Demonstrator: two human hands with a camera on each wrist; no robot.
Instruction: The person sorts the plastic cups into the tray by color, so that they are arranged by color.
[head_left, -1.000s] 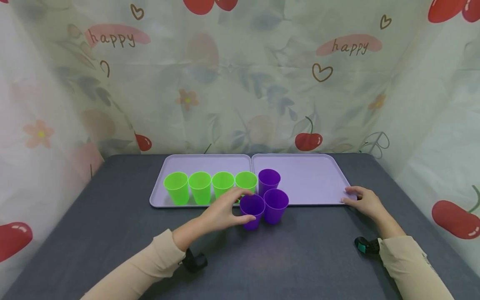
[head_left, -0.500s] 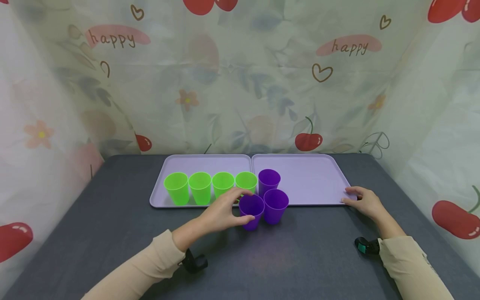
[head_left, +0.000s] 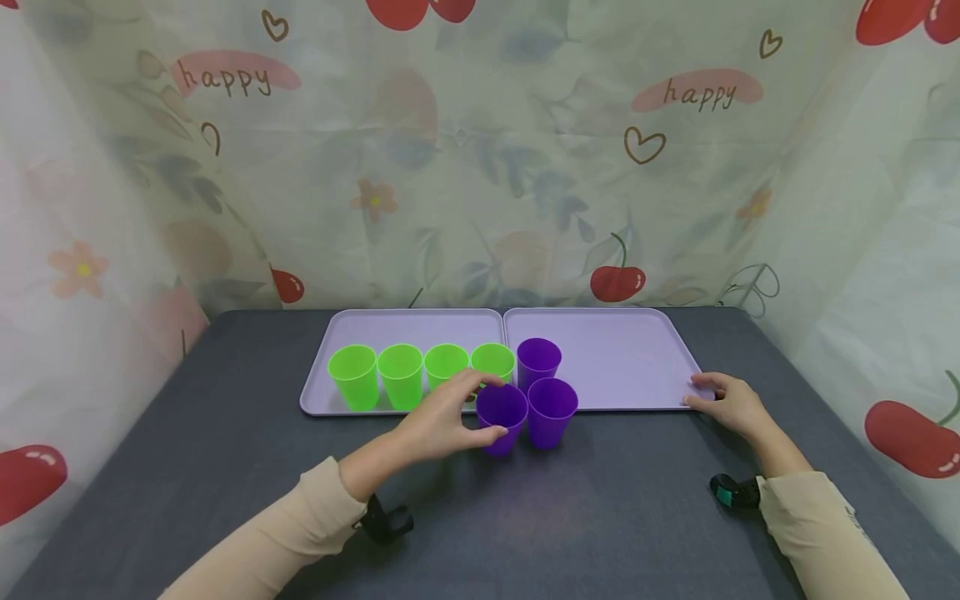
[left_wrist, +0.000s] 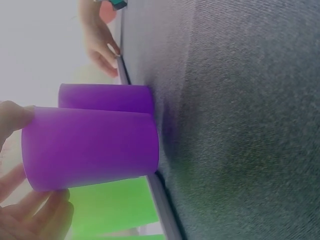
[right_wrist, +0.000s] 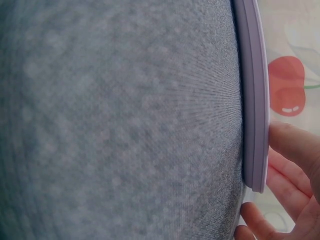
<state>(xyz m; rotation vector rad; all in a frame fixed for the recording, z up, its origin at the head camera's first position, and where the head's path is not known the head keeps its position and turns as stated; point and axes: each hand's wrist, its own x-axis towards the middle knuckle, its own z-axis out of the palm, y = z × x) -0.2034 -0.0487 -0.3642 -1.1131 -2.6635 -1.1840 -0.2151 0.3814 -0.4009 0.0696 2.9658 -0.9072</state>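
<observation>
My left hand (head_left: 442, 421) holds a purple cup (left_wrist: 95, 147) between thumb and fingers near its rim. The cup is upright, just in front of the trays. Beside it on the right, a second purple cup (head_left: 552, 417) stands on the table at the tray edge. Behind these is a third purple cup (head_left: 538, 360), at the left end of the right lilac tray (head_left: 622, 354). At that tray's front right corner, my right hand (head_left: 731, 406) grips the rim, thumb on the front edge (right_wrist: 256, 125) in the right wrist view.
Several green cups (head_left: 354, 379) stand in a row on the left lilac tray (head_left: 420, 323). Both trays lie side by side on a dark grey table (head_left: 540, 525). A printed curtain (head_left: 465, 167) hangs behind and at both sides.
My left hand, with the purple cup in it, has shifted slightly left and upward in the head view. The right hand has stayed at the tray corner.
</observation>
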